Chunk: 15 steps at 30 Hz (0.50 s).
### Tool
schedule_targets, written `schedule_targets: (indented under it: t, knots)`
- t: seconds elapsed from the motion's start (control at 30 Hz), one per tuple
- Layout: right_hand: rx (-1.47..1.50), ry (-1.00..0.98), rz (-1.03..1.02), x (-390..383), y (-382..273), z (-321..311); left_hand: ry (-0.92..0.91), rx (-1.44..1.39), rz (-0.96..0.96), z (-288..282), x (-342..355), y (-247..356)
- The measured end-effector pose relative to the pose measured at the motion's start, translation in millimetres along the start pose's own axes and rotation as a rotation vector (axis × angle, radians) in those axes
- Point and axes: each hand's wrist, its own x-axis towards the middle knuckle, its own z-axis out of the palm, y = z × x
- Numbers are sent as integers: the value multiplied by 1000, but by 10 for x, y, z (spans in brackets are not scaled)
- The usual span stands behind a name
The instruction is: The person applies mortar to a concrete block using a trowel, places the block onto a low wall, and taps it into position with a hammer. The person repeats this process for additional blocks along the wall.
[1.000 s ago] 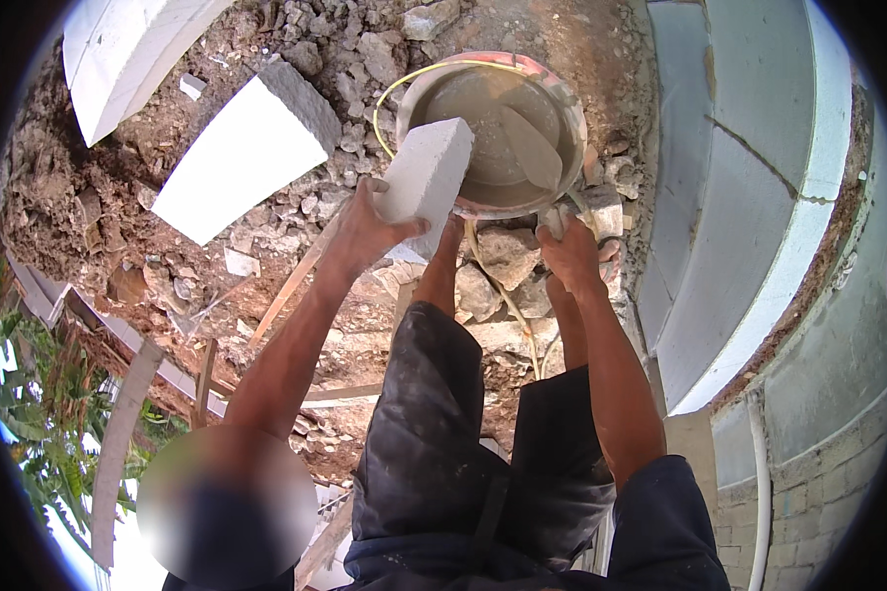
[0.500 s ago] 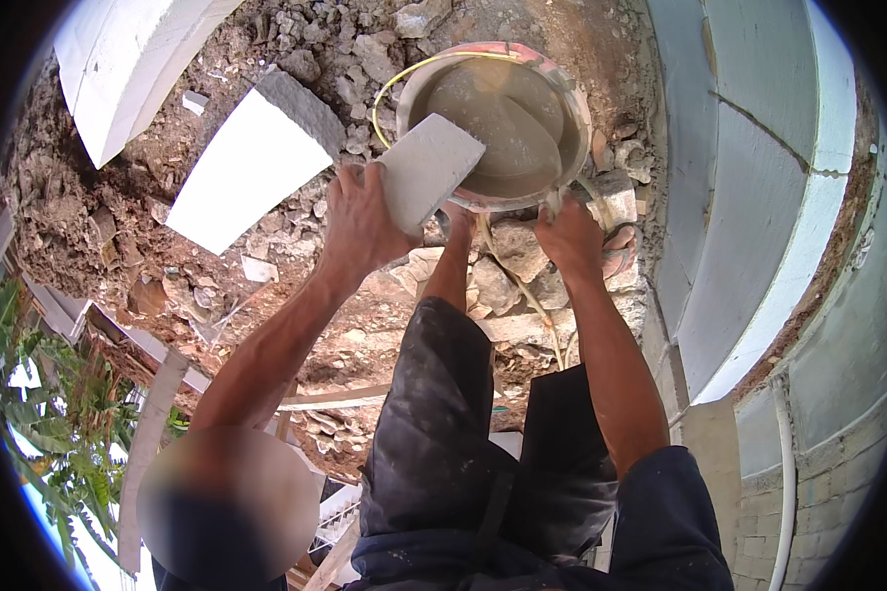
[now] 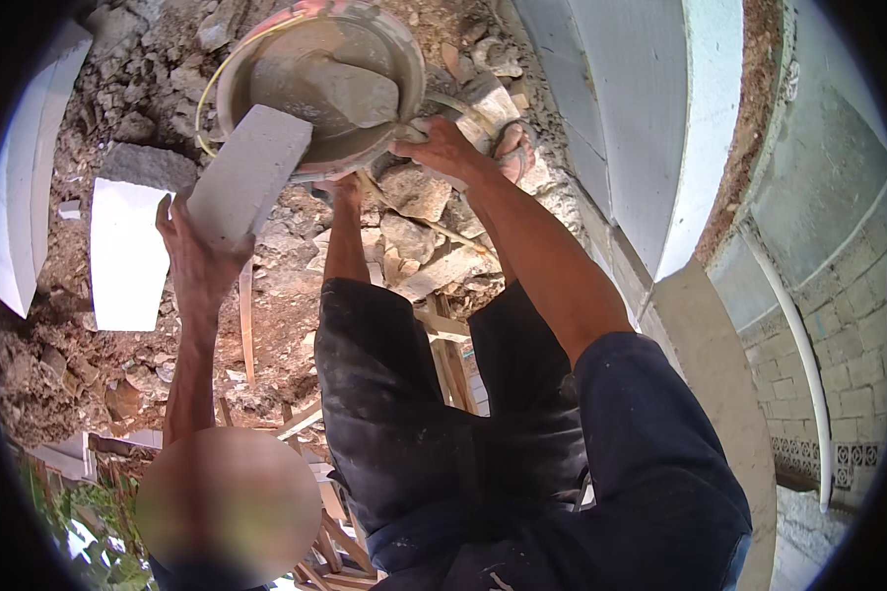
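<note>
A pale grey lightweight concrete block (image 3: pixel 249 175) is held tilted in my left hand (image 3: pixel 202 246), its far end overlapping the left rim of a round mortar bucket (image 3: pixel 416 74). Fingers and thumb of that hand grip the block's near end. My right hand (image 3: pixel 448 150) is closed around the handle of a trowel at the bucket's near right rim. The trowel's mortar-coated blade (image 3: pixel 360 94) lies in the wet grey mortar (image 3: pixel 286 74) inside. The bucket has a reddish rim and a yellow handle (image 3: pixel 204 108) hanging on its left side.
Another pale block (image 3: pixel 128 251) lies on the rubble left of my left hand, and a larger one (image 3: pixel 25 187) beyond it. Broken stones (image 3: pixel 414 192) and my bare feet (image 3: pixel 514 153) are near the bucket. A grey block wall (image 3: pixel 641 108) runs along the right.
The view has swung, so bucket and hands appear farther left. The block in my left hand has turned, showing more of its long face. The trowel blade sits farther right within the bucket.
</note>
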Motion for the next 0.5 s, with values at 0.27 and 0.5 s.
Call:
schedule_targets:
  t: [0.27, 0.5]
  knots:
    - [134, -12, -31, -308, 20, 213, 56, 83, 168, 100, 105, -164]
    - [-7, 190, -421, -574, 163, 203, 139, 54, 360, 178, 237, -70]
